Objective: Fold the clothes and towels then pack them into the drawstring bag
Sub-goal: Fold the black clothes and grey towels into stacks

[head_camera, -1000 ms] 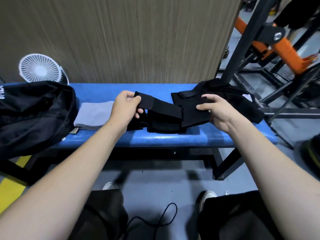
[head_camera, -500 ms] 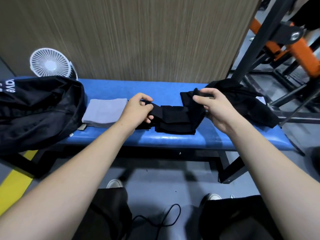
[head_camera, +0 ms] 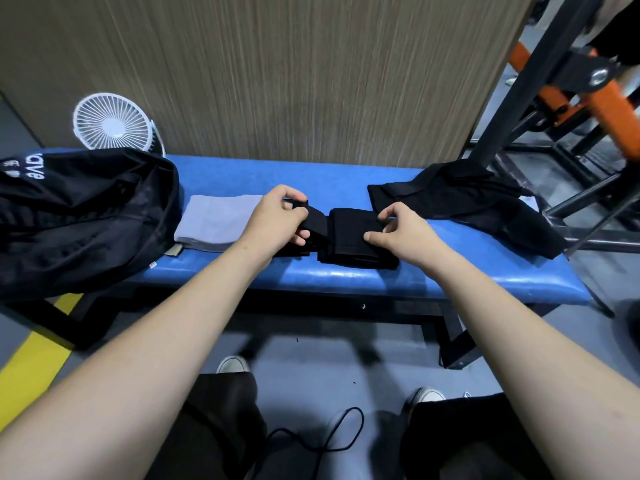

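Two bare forearms reached over a blue padded bench (head_camera: pixel 346 178); between the hands lay a folded black garment (head_camera: pixel 349 237), flat on the padding. The left hand (head_camera: pixel 277 218) grasped a black strip at the garment's left end, fingers and thumb curled round it; the right hand (head_camera: pixel 403 230) pinched the fold's right edge. Just left of the left hand lay a folded grey towel (head_camera: pixel 216 221); further left sat the black drawstring bag (head_camera: pixel 83 216); beyond the right hand lay a loose black garment (head_camera: pixel 464 199).
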Tool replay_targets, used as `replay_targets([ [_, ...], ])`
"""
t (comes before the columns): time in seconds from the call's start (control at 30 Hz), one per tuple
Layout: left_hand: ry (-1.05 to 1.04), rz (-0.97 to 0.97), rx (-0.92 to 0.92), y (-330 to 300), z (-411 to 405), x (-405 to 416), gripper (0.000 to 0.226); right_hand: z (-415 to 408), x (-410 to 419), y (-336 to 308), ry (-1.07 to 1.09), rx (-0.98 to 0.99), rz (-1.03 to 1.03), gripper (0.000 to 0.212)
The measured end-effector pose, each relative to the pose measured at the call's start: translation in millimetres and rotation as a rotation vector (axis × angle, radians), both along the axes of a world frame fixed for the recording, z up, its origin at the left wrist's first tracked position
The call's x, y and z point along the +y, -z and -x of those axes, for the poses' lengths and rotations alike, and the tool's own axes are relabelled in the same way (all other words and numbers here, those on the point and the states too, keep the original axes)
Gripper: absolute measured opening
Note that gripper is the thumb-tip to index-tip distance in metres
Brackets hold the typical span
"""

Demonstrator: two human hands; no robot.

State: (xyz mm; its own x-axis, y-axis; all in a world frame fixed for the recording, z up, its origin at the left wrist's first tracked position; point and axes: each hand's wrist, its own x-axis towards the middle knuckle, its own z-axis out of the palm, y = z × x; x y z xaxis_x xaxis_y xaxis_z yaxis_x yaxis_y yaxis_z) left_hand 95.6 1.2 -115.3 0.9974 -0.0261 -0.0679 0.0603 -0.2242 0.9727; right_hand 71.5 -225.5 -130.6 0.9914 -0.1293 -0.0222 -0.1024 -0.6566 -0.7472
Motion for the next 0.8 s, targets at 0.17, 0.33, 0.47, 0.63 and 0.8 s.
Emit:
replay_targets([
  [0.17, 0.008, -0.006, 0.004, 0, 0, 1, 0.018, -2, 6, 1, 0.017, 0.021, -0.005, 0.056],
  [0.33, 0.016, -0.004, 0.004, 0, 1, 2, 0.018, -3, 11, -2, 0.065, -0.022, -0.158, 0.052],
  [0.47, 0.041, 0.008, 0.004, -1, 2, 0, 0.019, -2, 11, -10, 0.104, -0.133, -0.286, 0.044],
  [0.63, 0.069, 0.01, -0.003, -3, 6, -7, 0.02, 3, 25, -19, 0.025, -0.214, -0.33, 0.04],
  [0.8, 0.066, 0.031, -0.004, -5, 6, -9, 0.022, 8, 49, -24, -0.17, -0.141, -0.521, 0.042],
])
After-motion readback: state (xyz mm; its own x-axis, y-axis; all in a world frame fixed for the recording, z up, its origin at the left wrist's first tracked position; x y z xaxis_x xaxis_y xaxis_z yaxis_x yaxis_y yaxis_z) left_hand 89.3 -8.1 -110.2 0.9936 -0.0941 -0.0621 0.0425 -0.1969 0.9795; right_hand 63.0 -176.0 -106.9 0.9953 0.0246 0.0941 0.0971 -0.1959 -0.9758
